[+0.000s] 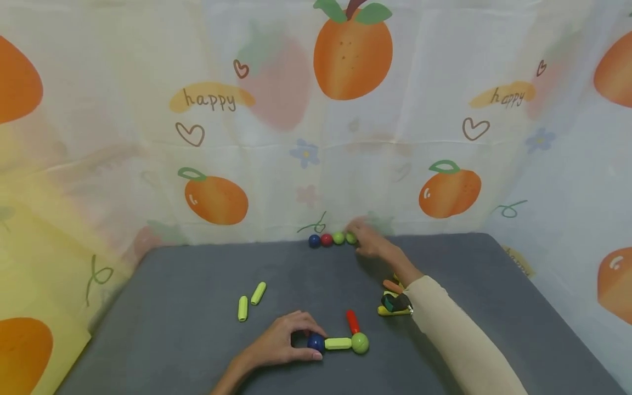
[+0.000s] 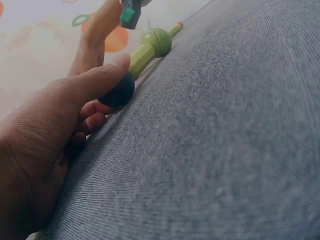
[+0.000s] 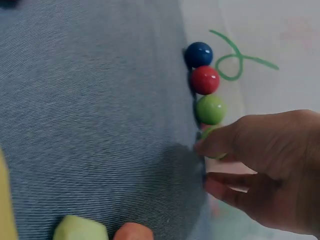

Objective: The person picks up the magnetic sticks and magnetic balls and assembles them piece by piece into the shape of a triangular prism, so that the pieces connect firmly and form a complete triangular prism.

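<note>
At twelve o'clock, our right hand (image 1: 372, 244) pinches the end ball (image 1: 351, 238); we should ease it cleanly off its neighbour (image 1: 338, 237) while our left hand (image 1: 282, 341) grips the blue ball (image 1: 316, 343) at six.

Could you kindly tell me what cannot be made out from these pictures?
Head view: how many heaped rods there are, since the sleeve and wrist device cover part.
Right wrist view: most of the end green ball, covered by the right grip; whether it is held is unclear.
Left wrist view: some fingertips of the left grip, hidden behind the blue ball.
Right wrist view: the full orange rod, cut off by the bottom edge.
</note>
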Available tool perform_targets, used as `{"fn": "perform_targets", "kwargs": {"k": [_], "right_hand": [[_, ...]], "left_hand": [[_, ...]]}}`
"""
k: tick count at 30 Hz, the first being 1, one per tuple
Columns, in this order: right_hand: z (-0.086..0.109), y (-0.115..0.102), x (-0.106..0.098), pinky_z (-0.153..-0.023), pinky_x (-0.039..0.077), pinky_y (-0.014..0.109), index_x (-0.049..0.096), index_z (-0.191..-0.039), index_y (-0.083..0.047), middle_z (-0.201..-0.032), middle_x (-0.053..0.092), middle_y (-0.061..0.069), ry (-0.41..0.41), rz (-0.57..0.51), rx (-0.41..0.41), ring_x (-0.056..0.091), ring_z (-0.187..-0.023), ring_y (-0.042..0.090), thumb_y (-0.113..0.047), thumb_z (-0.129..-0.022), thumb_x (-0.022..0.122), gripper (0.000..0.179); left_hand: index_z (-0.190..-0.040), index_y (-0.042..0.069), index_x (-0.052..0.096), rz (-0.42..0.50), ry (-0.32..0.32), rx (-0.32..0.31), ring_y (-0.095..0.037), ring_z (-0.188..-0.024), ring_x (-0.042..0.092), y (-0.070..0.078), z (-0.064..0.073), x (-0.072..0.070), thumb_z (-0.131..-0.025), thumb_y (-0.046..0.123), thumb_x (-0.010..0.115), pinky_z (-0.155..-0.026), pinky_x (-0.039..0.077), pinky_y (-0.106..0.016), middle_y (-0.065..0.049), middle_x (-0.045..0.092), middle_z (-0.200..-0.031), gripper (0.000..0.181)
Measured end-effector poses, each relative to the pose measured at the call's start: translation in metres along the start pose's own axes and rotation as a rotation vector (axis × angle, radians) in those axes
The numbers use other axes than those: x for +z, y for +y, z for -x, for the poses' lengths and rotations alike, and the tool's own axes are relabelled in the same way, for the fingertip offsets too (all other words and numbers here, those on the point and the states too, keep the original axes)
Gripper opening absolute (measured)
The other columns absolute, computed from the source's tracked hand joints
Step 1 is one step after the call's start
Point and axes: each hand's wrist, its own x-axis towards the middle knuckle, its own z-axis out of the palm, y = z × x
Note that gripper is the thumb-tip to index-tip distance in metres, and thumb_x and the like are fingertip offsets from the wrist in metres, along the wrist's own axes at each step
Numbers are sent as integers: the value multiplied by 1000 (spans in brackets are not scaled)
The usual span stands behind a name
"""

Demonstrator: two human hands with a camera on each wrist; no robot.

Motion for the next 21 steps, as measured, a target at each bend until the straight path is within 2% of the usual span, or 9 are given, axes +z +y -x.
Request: {"fn": "perform_targets", "kwargs": {"k": [2,4,5,7,8,9,12,16,21], "right_hand": [[0,13,14,-101,52,49,65,-98,3,-116,68,23,39,57,-43,63,-115,39,13,-71,75,30],[1,10,15,-88,53,43,61,-82,-1,-100,69,19,-34,86,-16,65,-97,32,6,-73,78,20],[2,6,13,-84,52,42,58,-80,-2,-98,69,19,-98,92,12,64,-93,30,1,-76,79,21],[4,-5,9,-88,52,42,62,-93,4,-108,69,21,-241,70,109,64,-101,31,-8,-86,79,22],[6,-17,1,-93,53,44,63,-104,6,-116,68,24,-317,50,156,66,-108,35,-11,-90,78,27],[8,-29,-6,-92,54,47,61,-116,8,-119,67,25,-377,26,187,65,-108,36,-11,-93,76,34],[11,-45,-9,-103,53,52,56,-136,3,-133,64,23,-430,-18,188,62,-125,41,-6,-95,73,45],[22,-69,-12,-93,54,45,66,-119,-7,-117,70,12,-501,-52,153,65,-108,31,-6,-95,72,24],[50,-102,-15,-75,46,34,64,-116,-17,-104,68,2,-578,-143,204,57,-85,18,-13,-98,72,21]], "left_hand": [[-120,40,73,0,3,5,1,-101,59,0,-1,0,-93,45,78,-93,51,-27,17,70,-111,28],[-119,39,73,2,2,6,1,-101,59,1,-1,0,-93,45,78,-93,51,-27,16,70,-110,28],[-119,39,73,2,1,4,1,-101,59,1,-1,0,-93,45,78,-93,51,-27,16,70,-110,28],[-119,39,73,1,0,2,1,-101,59,1,-1,0,-93,46,78,-92,51,-27,16,69,-110,27],[-119,40,73,3,-3,-1,1,-101,59,1,-1,0,-93,46,78,-92,51,-27,16,69,-110,27],[-119,40,73,2,-4,-3,1,-101,59,1,-1,0,-93,46,78,-92,51,-27,17,69,-110,27],[-119,40,73,-3,2,1,1,-100,59,1,-2,0,-93,45,78,-92,51,-27,17,69,-110,27],[-119,40,72,-18,6,8,1,-101,59,1,-2,0,-93,45,78,-92,52,-28,17,69,-110,27],[-119,39,73,-10,2,4,1,-101,59,0,-2,1,-94,45,77,-92,51,-28,16,69,-110,27]]}}
